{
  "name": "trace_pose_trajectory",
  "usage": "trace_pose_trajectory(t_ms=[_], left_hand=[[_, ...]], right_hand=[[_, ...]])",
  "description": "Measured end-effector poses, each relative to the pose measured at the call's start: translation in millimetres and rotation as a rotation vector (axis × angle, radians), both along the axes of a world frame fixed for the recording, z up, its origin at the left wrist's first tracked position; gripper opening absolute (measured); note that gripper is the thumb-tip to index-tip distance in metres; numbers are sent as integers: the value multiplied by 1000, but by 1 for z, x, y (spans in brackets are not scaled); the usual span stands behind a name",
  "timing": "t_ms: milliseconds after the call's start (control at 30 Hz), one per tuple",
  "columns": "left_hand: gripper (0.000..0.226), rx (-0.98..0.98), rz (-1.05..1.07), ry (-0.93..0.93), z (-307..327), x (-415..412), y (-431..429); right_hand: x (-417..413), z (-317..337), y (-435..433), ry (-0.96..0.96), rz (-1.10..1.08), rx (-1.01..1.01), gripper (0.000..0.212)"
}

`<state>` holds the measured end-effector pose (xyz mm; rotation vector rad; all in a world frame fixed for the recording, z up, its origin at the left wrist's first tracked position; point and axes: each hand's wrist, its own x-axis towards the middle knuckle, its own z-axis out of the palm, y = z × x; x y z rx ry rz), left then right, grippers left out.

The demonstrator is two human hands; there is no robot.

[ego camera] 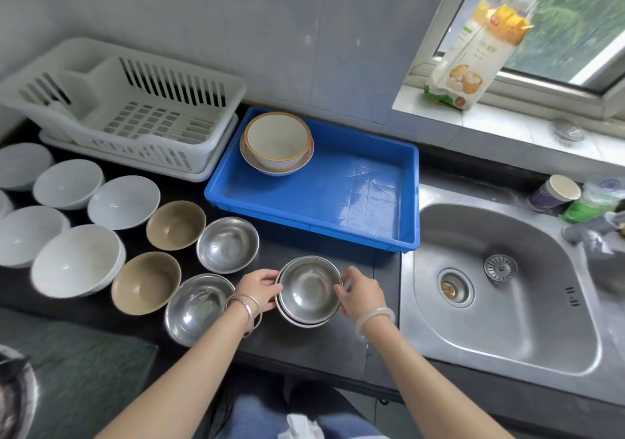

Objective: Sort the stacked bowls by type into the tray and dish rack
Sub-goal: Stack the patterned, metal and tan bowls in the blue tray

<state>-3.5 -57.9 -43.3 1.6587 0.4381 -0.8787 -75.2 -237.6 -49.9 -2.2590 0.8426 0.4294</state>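
A short stack of steel bowls (308, 291) sits on the black counter near its front edge. My left hand (258, 288) grips the stack's left rim and my right hand (362, 291) grips its right rim. Two more steel bowls (227, 244) (198, 307) stand to the left, beside two brown bowls (176, 224) (146, 282) and several white bowls (77, 260). The blue tray (368, 222) holds a cream bowl with an orange rim (277, 141) nested in a wider one at its far left corner. The white dish rack (135, 114) at the back left has nothing in it.
A steel sink (500, 290) with a loose strainer (500, 267) lies to the right of the counter. A paper cup (554, 193) and a green bag stand behind it. A flour bag (473, 56) leans on the window sill.
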Motion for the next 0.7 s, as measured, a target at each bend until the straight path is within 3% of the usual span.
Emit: trace_pose_trajectory(t_ms=[133, 267, 367, 700], left_hand=[[35, -9, 2, 21, -5, 1, 1], [32, -9, 0, 34, -5, 2, 0], [33, -28, -6, 43, -4, 5, -1], [34, -115, -72, -12, 20, 42, -8]], right_hand=[[-5, -8, -5, -16, -91, 68, 11], [-5, -14, -10, -24, -343, 428, 20], [-3, -17, -10, -18, -449, 602, 11], [15, -5, -13, -211, -569, 598, 26]])
